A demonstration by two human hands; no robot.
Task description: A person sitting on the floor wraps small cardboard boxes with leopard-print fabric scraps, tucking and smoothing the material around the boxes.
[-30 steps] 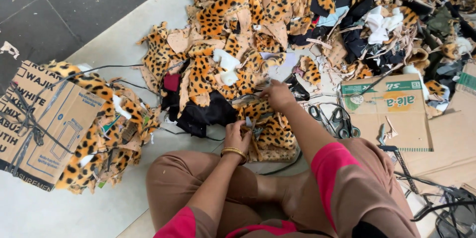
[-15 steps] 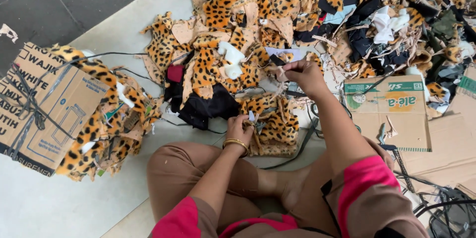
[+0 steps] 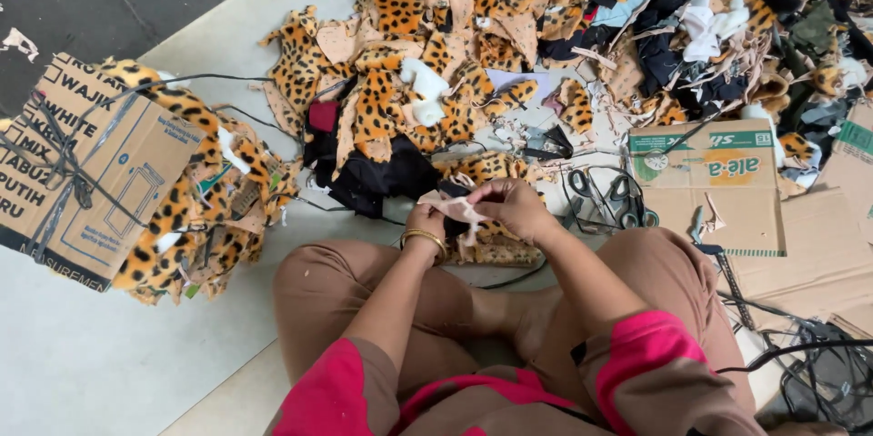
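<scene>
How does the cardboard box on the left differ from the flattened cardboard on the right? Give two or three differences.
The cardboard box holds its boxy shape, lies tipped on its side and spills leopard-print scraps; the flattened cardboard lies flat on the floor. The box is bound with dark cord; the flat piece is not. The flat piece bears green and orange print; the box's is dark. Both are brown.

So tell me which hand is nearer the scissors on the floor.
Right. The right hand is just left of the scissors; the left hand is farther left, beyond it.
</scene>
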